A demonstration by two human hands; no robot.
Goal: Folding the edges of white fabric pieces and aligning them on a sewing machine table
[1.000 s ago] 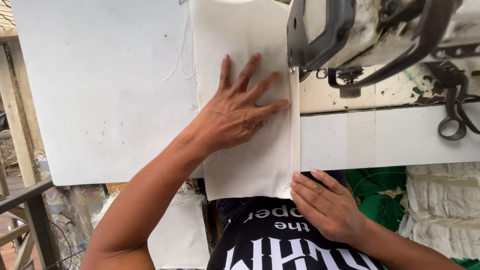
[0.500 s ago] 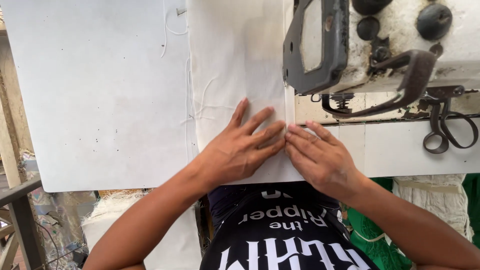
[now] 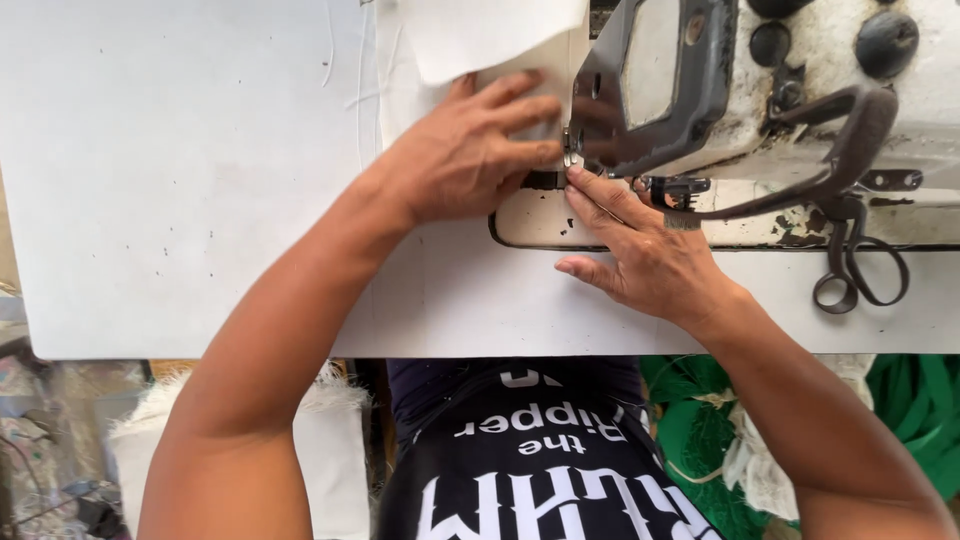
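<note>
Head view: one sewing machine, one white cloth, one pair of scissors. Left hand, fingers spread, presses cloth left of machine; right hand fingertips together at presser foot.

Two hands, one sewing machine, one white cloth, one pair of scissors.

Place: small sewing workshop | Evidence: worn, chipped off-white industrial sewing machine with dark metal head set into a broad white worktable | dark metal scissors lying beside the machine base | heaps of green fabric and white cloth bundles piled below the table edge
</note>
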